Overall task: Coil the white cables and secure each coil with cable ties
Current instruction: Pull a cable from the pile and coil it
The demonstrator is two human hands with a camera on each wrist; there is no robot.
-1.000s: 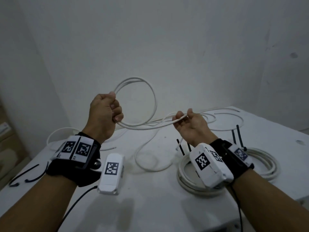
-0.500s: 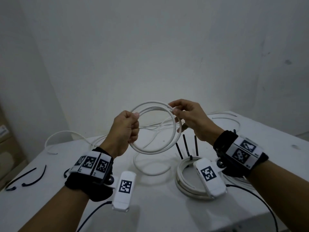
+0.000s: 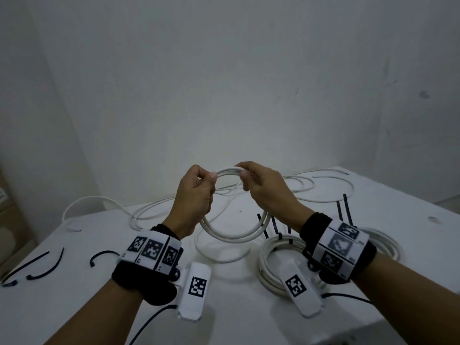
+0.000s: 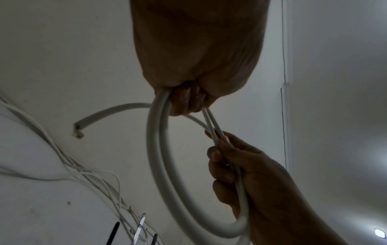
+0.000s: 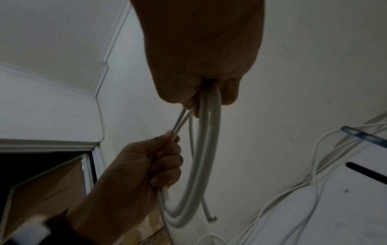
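I hold a small coil of white cable (image 3: 234, 235) upright above the table, with both hands side by side at its top. My left hand (image 3: 207, 181) grips the left side of the loops, thumb on top. My right hand (image 3: 245, 178) grips the strands just to the right. In the left wrist view the coil (image 4: 159, 165) hangs below my fist, with a cut cable end (image 4: 78, 132) sticking out to the left. The right wrist view shows the coil (image 5: 206, 165) hanging from my right fist, and the left hand (image 5: 146, 165) holding its other side.
A tied coil (image 3: 267, 260) with black ties standing up lies on the white table (image 3: 236, 307) under my right wrist; another coil (image 3: 384, 241) lies further right. Loose white cables (image 3: 149, 207) sprawl across the back. Spare black cable ties (image 3: 44, 270) lie at the left.
The hands have come together at the top of the coil. The long open loop from a second ago is now gathered into a small round coil, held lower and nearer the table.
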